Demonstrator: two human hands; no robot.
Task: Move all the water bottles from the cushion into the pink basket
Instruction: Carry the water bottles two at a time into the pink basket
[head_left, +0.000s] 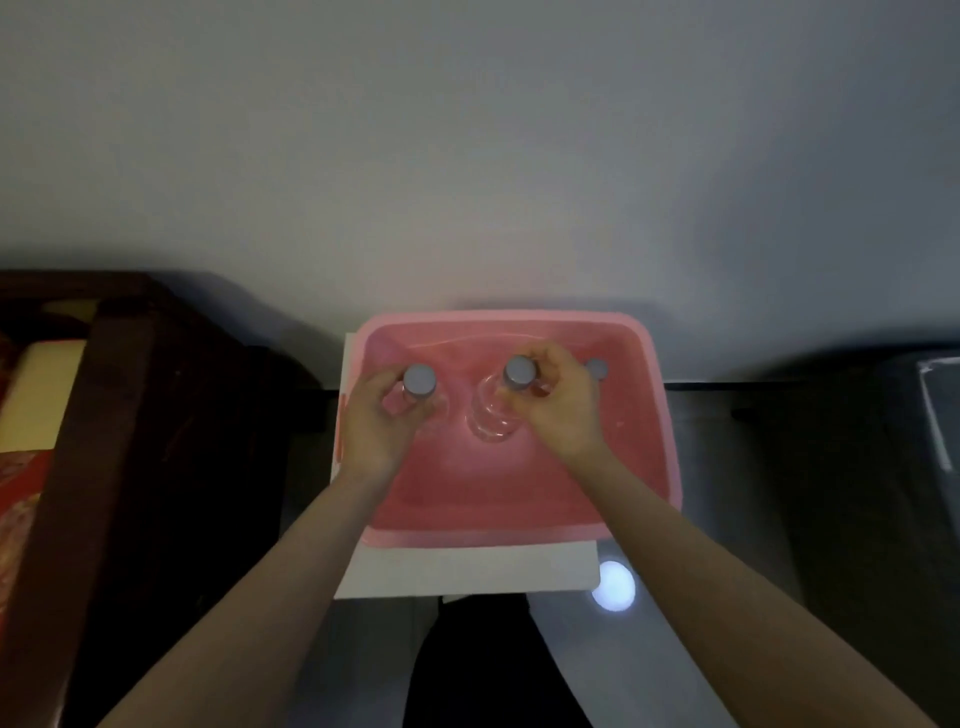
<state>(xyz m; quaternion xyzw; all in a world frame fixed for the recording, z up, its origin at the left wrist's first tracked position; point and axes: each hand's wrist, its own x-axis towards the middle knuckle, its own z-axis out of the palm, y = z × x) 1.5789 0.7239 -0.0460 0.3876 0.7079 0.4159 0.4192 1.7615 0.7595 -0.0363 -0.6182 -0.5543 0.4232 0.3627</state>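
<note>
The pink basket (644, 426) sits on a white board, seen from straight above. Inside it, my left hand (376, 421) grips a clear water bottle with a grey cap (420, 380) on the left side. My right hand (558, 402) grips a second clear bottle with a grey cap (519, 371) near the middle. Both bottles stand upright inside the basket. A third grey-capped bottle (597, 369) stands behind my right hand, mostly hidden by it. The cushion is not in view.
The white board (467, 569) under the basket sticks out toward me. Dark wooden furniture (119, 415) stands at the left. A bright light spot (614, 584) lies on the floor by the board's right corner. A grey wall fills the background.
</note>
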